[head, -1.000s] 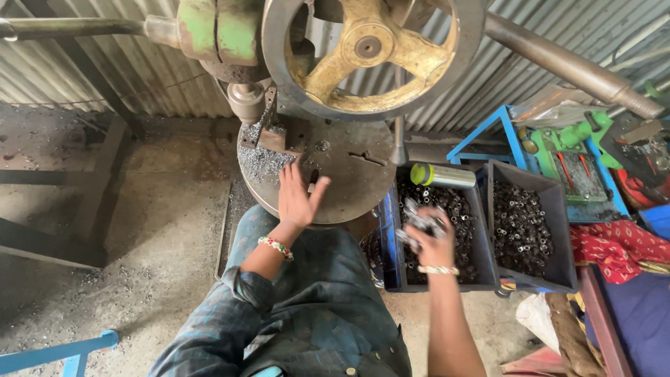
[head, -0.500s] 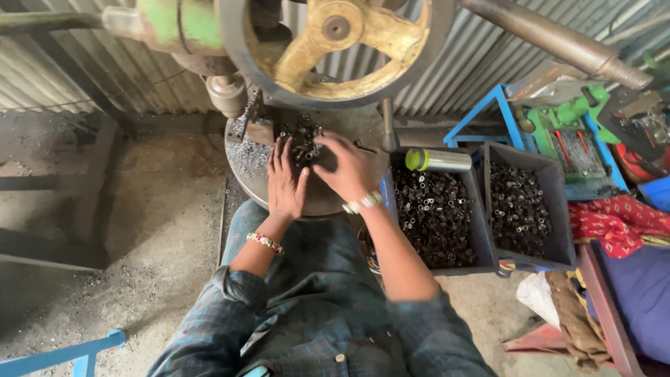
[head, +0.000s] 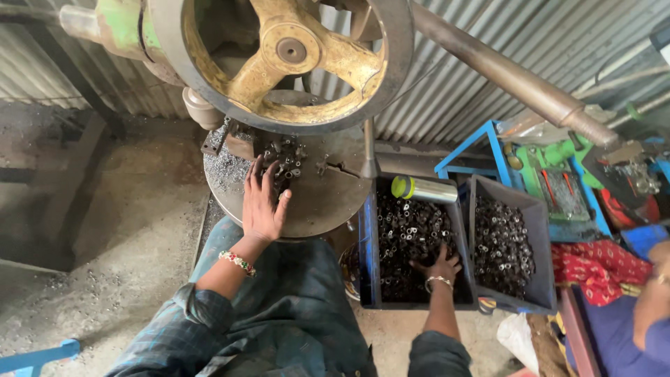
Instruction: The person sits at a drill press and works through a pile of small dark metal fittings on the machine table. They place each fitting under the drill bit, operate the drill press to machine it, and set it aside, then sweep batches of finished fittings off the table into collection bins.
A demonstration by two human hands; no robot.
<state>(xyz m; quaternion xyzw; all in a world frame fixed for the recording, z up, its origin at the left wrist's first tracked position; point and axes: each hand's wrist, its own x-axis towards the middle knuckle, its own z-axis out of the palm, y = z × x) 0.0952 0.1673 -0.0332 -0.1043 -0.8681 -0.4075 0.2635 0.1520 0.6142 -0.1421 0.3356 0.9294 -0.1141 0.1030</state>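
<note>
Meanwhile left hand (head: 264, 202) rests near round plate's (head: 321, 209) edge.

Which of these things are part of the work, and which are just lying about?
In use:
left hand by the small metal rings on the round press table
right hand in the near bin of rings

Lying about:
steel flask
far bin
red cloth
blue frame

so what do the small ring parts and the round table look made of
Small ring parts in the bin: likely steel, dark and dull with grey glints. Round table: heavy metal, probably cast iron or steel, matte brown-grey with a crack-like mark and shavings.
</note>
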